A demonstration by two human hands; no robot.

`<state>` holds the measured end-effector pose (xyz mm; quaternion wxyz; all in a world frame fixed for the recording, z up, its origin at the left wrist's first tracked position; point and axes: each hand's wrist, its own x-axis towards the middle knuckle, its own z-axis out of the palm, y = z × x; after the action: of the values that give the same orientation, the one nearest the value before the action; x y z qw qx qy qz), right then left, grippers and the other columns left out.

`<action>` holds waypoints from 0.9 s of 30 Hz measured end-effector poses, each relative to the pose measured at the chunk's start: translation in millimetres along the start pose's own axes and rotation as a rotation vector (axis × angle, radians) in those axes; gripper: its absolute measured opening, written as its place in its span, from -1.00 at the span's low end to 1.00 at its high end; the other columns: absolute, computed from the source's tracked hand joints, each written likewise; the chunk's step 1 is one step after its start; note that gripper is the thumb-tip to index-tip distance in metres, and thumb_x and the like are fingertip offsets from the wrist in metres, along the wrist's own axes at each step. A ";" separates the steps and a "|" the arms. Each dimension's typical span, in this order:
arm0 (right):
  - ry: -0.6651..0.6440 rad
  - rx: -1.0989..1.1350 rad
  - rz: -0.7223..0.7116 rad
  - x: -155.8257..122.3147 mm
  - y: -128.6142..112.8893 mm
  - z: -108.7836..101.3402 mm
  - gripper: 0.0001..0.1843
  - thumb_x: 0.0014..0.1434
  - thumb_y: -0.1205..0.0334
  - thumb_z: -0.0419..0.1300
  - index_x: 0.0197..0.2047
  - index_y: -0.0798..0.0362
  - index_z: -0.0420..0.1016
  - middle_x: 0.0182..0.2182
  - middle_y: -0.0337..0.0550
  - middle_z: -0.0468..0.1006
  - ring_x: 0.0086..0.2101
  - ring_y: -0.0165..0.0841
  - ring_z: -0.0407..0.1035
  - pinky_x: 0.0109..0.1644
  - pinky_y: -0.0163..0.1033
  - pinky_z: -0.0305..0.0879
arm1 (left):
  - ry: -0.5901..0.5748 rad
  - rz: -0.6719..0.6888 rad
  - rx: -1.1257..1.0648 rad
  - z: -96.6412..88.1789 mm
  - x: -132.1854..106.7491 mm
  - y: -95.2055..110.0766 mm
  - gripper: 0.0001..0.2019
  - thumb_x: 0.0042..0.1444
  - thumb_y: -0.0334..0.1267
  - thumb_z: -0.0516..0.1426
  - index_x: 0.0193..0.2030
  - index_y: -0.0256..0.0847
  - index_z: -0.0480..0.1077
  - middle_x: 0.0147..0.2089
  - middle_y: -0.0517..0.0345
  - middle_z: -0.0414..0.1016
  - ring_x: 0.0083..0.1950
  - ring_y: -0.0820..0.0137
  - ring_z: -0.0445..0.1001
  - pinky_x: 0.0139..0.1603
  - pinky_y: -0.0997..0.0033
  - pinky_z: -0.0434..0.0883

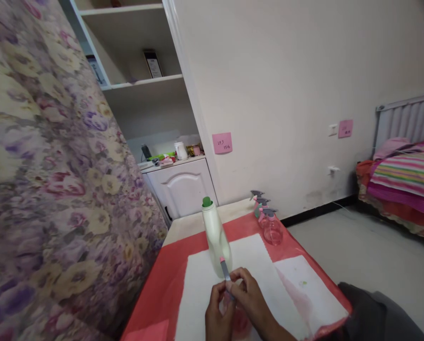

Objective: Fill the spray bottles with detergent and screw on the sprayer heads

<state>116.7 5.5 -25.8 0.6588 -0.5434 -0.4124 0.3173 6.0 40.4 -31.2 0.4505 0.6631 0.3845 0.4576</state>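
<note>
Low in the head view, both my hands are on a small spray bottle (pixel 241 323) with a clear pinkish body, partly hidden by my fingers. Its grey spray head points away from me, ending in a pink nozzle. My left hand (pixel 219 311) closes around the neck from the left. From the right, my right hand (pixel 250 296) pinches the grey head with thumb and fingers. Just beyond stands a tall pale green jug (pixel 215 232) with a green cap (pixel 207 202), upright on a white sheet (pixel 258 258).
Several similar spray bottles (pixel 273 232) stand at the table's right back edge. A damp, pink-stained white sheet (pixel 313 289) lies on the red table cover (pixel 172 265). A floral curtain (pixel 66 189) hangs at left; a shelf cabinet (pixel 183 182) stands behind, a bed (pixel 403 184) far right.
</note>
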 end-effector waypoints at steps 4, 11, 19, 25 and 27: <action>0.030 0.006 0.004 -2.6 -1.1 1.8 -0.80 0.04 0.05 0.23 -0.36 0.00 0.41 -0.46 -0.29 0.42 -0.46 -0.36 0.30 -0.36 -0.27 0.26 | -0.127 -0.103 -0.123 -12.0 -2.1 22.0 -0.57 0.03 0.12 0.18 -0.11 -0.16 0.50 -0.02 0.00 0.61 0.09 0.09 0.50 0.16 0.12 0.39; 0.014 0.039 0.002 -3.1 -1.0 0.7 -0.77 0.03 0.03 0.23 -0.35 0.00 0.43 -0.44 -0.29 0.43 -0.48 -0.39 0.28 -0.39 -0.29 0.25 | -0.099 -0.171 -0.020 -2.0 6.5 49.4 -0.58 0.04 0.19 0.13 -0.40 -0.18 0.44 -0.41 0.19 0.52 -0.28 0.27 0.48 -0.21 0.34 0.44; -0.006 0.083 0.020 -10.7 -2.4 -5.2 -0.78 0.03 0.09 0.22 -0.25 -0.02 0.45 -0.51 -0.34 0.39 -0.50 -0.39 0.28 -0.41 -0.29 0.24 | -0.105 -0.172 0.066 1.4 15.1 40.4 -0.55 0.00 0.22 0.14 -0.38 -0.19 0.48 -0.45 0.20 0.49 -0.32 0.27 0.45 -0.29 0.39 0.39; -0.116 0.149 0.062 -10.2 -4.3 -15.6 -0.77 0.04 0.12 0.20 -0.21 0.00 0.42 -0.64 -0.44 0.26 -0.57 -0.42 0.19 -0.44 -0.31 0.14 | -0.109 -0.158 0.107 1.7 16.1 42.6 -0.56 0.02 0.21 0.15 -0.45 -0.19 0.44 -0.48 0.22 0.46 -0.36 0.30 0.41 -0.32 0.41 0.35; -0.174 0.172 0.071 -9.8 -5.9 -22.2 -0.72 0.04 0.14 0.18 -0.16 0.02 0.42 -0.61 -0.41 0.31 -0.56 -0.42 0.22 -0.43 -0.30 0.15 | -0.116 -0.165 0.089 0.0 18.2 39.5 -0.57 0.01 0.20 0.16 -0.39 -0.19 0.46 -0.42 0.19 0.49 -0.30 0.28 0.43 -0.26 0.38 0.37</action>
<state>131.8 -14.3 -23.5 0.6530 -0.4695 -0.4198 0.4206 15.0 45.4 11.0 0.4784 0.6740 0.4310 0.3621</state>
